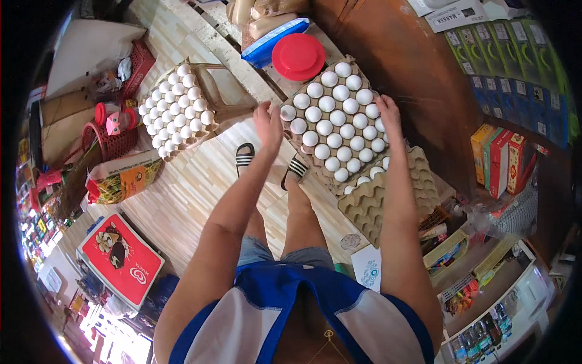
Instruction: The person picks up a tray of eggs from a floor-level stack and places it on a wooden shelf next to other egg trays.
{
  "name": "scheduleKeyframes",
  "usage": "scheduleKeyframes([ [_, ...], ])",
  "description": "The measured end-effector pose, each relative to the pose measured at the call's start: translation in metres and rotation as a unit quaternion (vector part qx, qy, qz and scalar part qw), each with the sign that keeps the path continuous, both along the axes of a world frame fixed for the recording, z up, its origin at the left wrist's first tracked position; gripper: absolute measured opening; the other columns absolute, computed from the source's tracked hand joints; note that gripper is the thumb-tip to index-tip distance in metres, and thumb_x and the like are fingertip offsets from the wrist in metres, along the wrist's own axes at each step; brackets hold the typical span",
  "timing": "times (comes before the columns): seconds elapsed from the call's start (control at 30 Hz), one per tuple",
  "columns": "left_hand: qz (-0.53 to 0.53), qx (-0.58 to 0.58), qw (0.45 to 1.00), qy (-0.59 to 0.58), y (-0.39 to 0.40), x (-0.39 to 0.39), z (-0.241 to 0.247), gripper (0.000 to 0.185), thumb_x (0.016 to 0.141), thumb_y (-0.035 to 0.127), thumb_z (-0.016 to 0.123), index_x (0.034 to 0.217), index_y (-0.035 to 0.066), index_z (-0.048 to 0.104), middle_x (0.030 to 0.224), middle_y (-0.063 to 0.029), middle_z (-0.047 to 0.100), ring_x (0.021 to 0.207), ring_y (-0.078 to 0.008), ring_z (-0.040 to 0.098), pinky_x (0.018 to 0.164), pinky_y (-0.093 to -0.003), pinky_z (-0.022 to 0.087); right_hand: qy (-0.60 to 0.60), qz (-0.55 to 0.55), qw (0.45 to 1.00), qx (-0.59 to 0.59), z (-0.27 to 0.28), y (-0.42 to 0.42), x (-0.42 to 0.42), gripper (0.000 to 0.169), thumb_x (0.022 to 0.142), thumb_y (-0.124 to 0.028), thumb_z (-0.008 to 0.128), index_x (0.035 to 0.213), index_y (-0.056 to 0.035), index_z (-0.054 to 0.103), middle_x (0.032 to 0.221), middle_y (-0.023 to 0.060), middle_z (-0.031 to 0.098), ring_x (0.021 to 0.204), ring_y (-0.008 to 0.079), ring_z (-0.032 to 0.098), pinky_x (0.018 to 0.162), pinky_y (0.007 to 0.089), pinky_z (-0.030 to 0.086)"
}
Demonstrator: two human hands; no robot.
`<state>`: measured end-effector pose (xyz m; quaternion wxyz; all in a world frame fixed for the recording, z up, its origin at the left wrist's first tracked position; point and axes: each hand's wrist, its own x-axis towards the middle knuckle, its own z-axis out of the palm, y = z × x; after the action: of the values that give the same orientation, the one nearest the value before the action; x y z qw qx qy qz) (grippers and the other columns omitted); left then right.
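A cardboard egg tray (313, 164) full of white eggs (337, 118) lies before me, on top of more trays or eggs. My left hand (269, 125) hovers just off its left corner, fingers slightly apart and holding nothing. At the opposite side, my right hand (388, 113) is at the tray's right edge, near the outer eggs; whether it grips the edge is hidden. Below the full tray, more white eggs (376, 172) show, partly covered by an empty egg tray (363, 211) under my right forearm.
Another tray of eggs (173, 109) stands to the left beside a chair-like frame (227, 91). A red round lid (298, 57) and a blue-white pack (275, 41) sit beyond. A printed sack (127, 177) and red Selecta box lid (122, 261) are at left; small boxes (498, 159) at right.
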<state>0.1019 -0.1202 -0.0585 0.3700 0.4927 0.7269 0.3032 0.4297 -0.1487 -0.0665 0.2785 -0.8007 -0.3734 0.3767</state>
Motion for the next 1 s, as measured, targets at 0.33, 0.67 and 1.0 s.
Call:
scheduleKeyframes([
  [0.33,-0.343,-0.108,0.925,-0.123,0.075,0.046,-0.008,0.052,0.088,0.037,0.049,0.127,0.003,0.047,0.121,-0.0255,0.053,0.111,-0.0383,0.051,0.095,-0.0410,0.038,-0.101,-0.235,0.967,0.022,0.035,-0.098,-0.124,0.070,0.083,-0.025,0.064,0.133,0.0086,0.028,0.138,0.0298,0.026,0.130,0.0405,0.024,0.107,0.0460,0.022],
  [0.67,-0.365,-0.184,0.911,-0.063,0.089,0.050,-0.028,0.073,0.082,0.061,0.044,0.128,0.004,0.048,0.119,-0.0242,0.056,0.115,-0.0357,0.051,0.096,-0.0402,0.038,-0.049,-0.334,0.941,-0.019,0.027,-0.100,-0.130,0.082,0.083,-0.030,0.065,0.138,0.0093,0.018,0.142,0.0280,0.023,0.133,0.0366,0.025,0.109,0.0408,0.021],
  [1.0,-0.343,-0.258,0.898,-0.104,0.098,0.047,-0.048,0.075,0.084,0.055,0.052,0.138,0.006,0.036,0.136,-0.0145,0.043,0.126,-0.0258,0.038,0.104,-0.0391,0.029,0.009,-0.432,0.889,-0.153,0.035,-0.073,-0.120,0.092,0.080,-0.049,0.059,0.138,0.0081,0.018,0.137,0.0286,0.034,0.123,0.0393,0.039,0.102,0.0503,0.029],
])
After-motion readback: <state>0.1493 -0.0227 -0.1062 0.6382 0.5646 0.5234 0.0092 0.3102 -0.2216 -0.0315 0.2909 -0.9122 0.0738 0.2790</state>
